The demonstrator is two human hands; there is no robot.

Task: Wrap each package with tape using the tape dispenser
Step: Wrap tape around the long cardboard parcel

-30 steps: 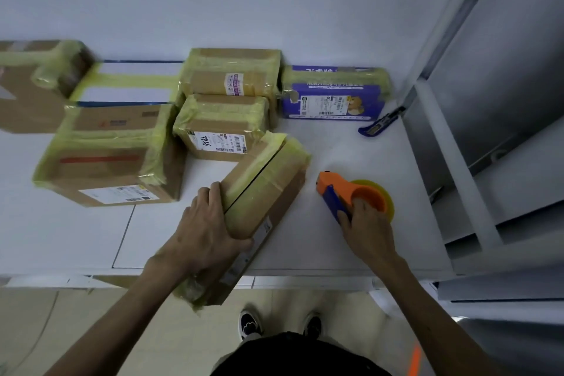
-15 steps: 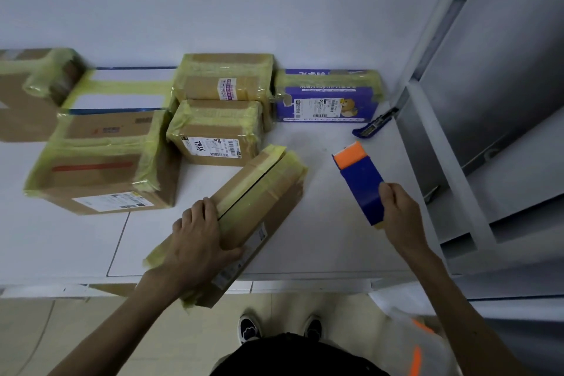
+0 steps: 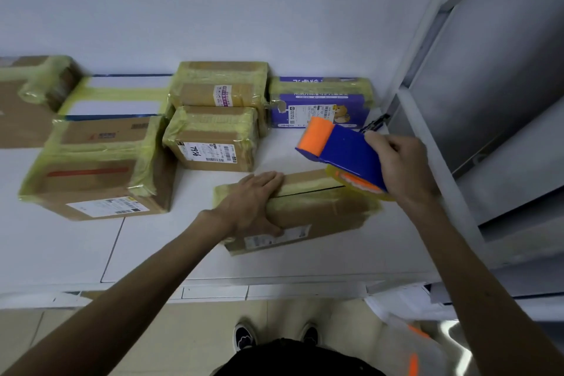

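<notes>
Seven packages sit on the table [image 3: 152, 253]. Six are banded in yellowish tape and parked toward the wall:
- far-left box [image 3: 24, 107]
- white flat pack [image 3: 122, 107]
- big box [image 3: 94, 168]
- labelled box [image 3: 213, 137]
- rear box [image 3: 219, 85], directly behind the labelled one
- purple box [image 3: 320, 101], at the right end of the row

The seventh, the flat box [image 3: 320, 214], lies near the table's front edge with its long side across the view. It is just in front of the labelled box and apart from the big box. Yellowish tape covers both its ends and runs along the top. A dark seam shows on the top face.

Left hand [image 3: 253, 201]: on the flat box's left end. Fingers are straight and flat on the top face, thumb down on the near face. It presses the box to the table.

Right hand [image 3: 399, 165]: fingers wrapped firmly round the blue body of the dispenser [image 3: 345, 152]. The dispenser is tilted, with its orange end raised toward the purple box. The tape roll [image 3: 360, 189] is at the low end, over the flat box's far right corner. Cannot tell whether the roll touches the cardboard or sits just above it.

A steel rack [image 3: 488, 70] stands right of the table. Shoes [image 3: 244, 339] show on the floor below.
</notes>
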